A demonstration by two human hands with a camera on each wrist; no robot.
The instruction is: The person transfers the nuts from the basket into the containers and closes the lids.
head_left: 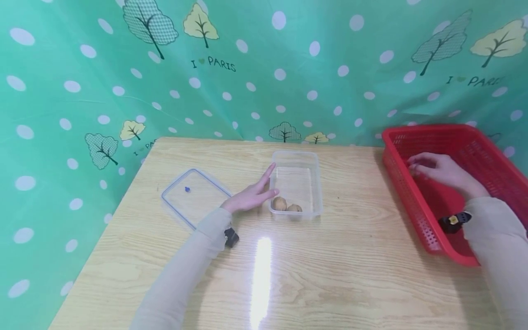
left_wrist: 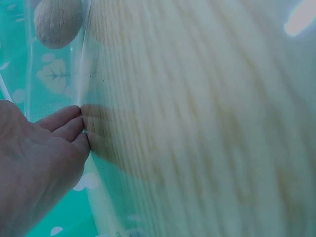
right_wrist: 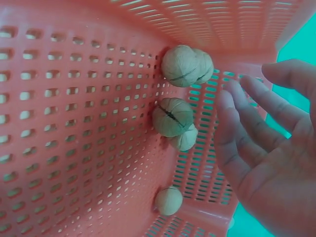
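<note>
My left hand [head_left: 252, 196] reaches to the near-left side of a clear plastic container [head_left: 294, 181]. Its fingertips touch the container wall in the left wrist view, with the fingers fairly straight. Two walnuts [head_left: 279, 204] lie at the container's near end. Inside a red plastic basket [head_left: 401, 197], my right hand [head_left: 447, 174] hangs with loosely bent fingers and an empty palm. Several walnuts [right_wrist: 173, 117] lie along the basket's floor and wall just beyond those fingertips, as the right wrist view shows.
A clear lid with a blue seal [head_left: 202, 195] lies flat on the wooden table [head_left: 330, 275], left of the container and partly behind the left forearm. A green dotted cloth [head_left: 255, 91] hangs behind the table. Light glares off the tabletop near the front.
</note>
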